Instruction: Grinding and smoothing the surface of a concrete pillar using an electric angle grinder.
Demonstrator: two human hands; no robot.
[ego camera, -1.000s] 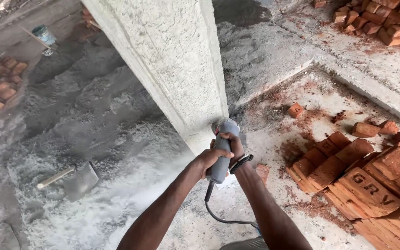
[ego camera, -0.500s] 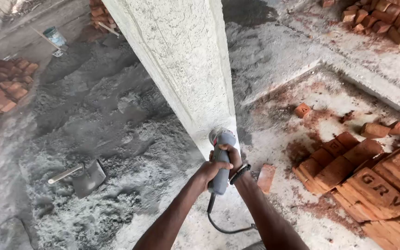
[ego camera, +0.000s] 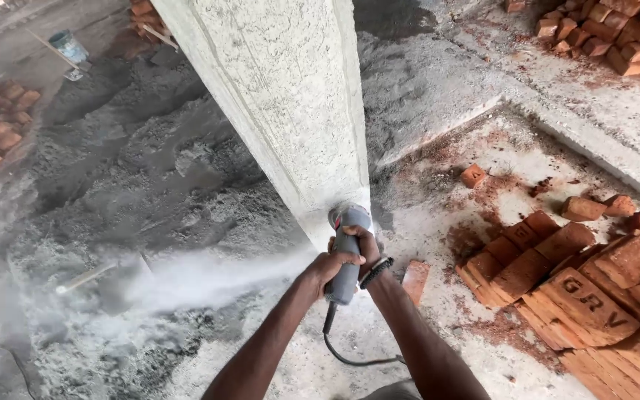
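Near the frame's centre, both hands gripped a grey grinder (ego camera: 346, 255). The left hand (ego camera: 326, 265) wrapped its body from the left and the right hand (ego camera: 364, 248) closed over it from the right, fingers fully curled, likely to steady the tool. Its head pressed against the lower corner of the concrete column (ego camera: 283, 96). A pale dust plume (ego camera: 201, 278) streamed toward the lower left. The cord (ego camera: 350, 359) hung below, and stacked bricks (ego camera: 579, 289) lay at the lower right.
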